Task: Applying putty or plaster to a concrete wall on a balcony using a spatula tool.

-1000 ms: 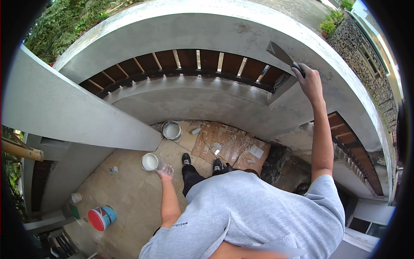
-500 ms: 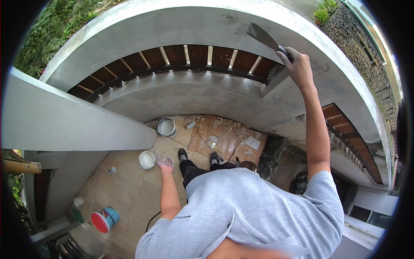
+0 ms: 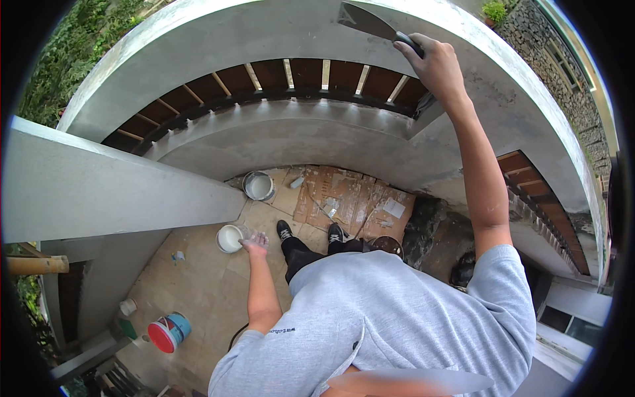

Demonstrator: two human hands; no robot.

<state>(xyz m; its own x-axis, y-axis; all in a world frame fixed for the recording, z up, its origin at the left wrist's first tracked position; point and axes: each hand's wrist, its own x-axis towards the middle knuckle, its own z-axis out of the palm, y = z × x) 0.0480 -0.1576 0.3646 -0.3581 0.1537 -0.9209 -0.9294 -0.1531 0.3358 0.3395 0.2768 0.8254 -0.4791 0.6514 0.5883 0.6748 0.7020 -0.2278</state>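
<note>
My right hand (image 3: 433, 65), arm stretched forward, is closed round the dark handle of a putty knife (image 3: 369, 21). The wide metal blade points left, at the upper part of the curved grey wall (image 3: 297, 41). Whether the blade touches the wall I cannot tell. Lower down, my left hand (image 3: 255, 243) is whitened with a pale coating, its fingers apart. Just left of it is a small white tub (image 3: 229, 239) with white paste inside; any contact between them is unclear.
A bucket of white material (image 3: 258, 186) stands by the wall's foot, beside stained cardboard (image 3: 344, 202). A red and blue bucket (image 3: 169, 332) sits at lower left. A thick low wall (image 3: 119, 188) juts in from the left. Dark slatted openings (image 3: 268, 77) run along the curved wall.
My right hand has carried the putty knife up and to the left along the wall. My left hand stays beside the white tub. The whole view has shifted slightly.
</note>
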